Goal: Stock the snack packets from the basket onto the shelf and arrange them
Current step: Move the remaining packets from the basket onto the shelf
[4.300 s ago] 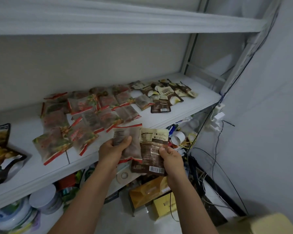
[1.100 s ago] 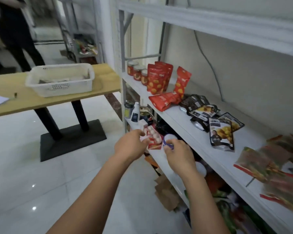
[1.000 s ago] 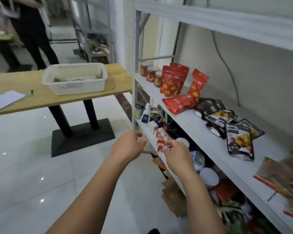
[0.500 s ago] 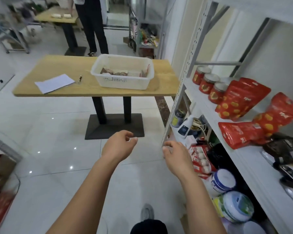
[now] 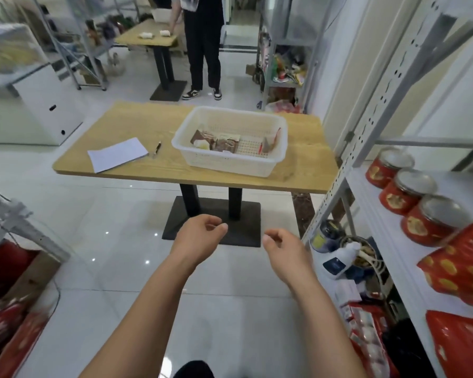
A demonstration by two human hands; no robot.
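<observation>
Head view: two bare hands, the left hand (image 5: 200, 236) and the right hand (image 5: 283, 251), are held loosely curled and empty above the tiled floor. Ahead, a white perforated plastic basket (image 5: 230, 159) on a light wooden table (image 5: 137, 118) is seen holding several brown snack packets (image 5: 216, 140), judged yet to be shelved. Red pouches (image 5: 459, 271) are seen on the white metal shelf (image 5: 377, 214) at right.

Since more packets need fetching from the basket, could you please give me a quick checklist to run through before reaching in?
1. Left hand free: ok, holds nothing.
2. Right hand free: ok, holds nothing.
3. Snack packets remaining in the white basket: ok, several visible.
4. Basket within reach: not ok, both hands are short of the wooden table.
5. Floor path to the table clear: ok.
6. Exact packet count: cannot tell, they overlap.
</observation>
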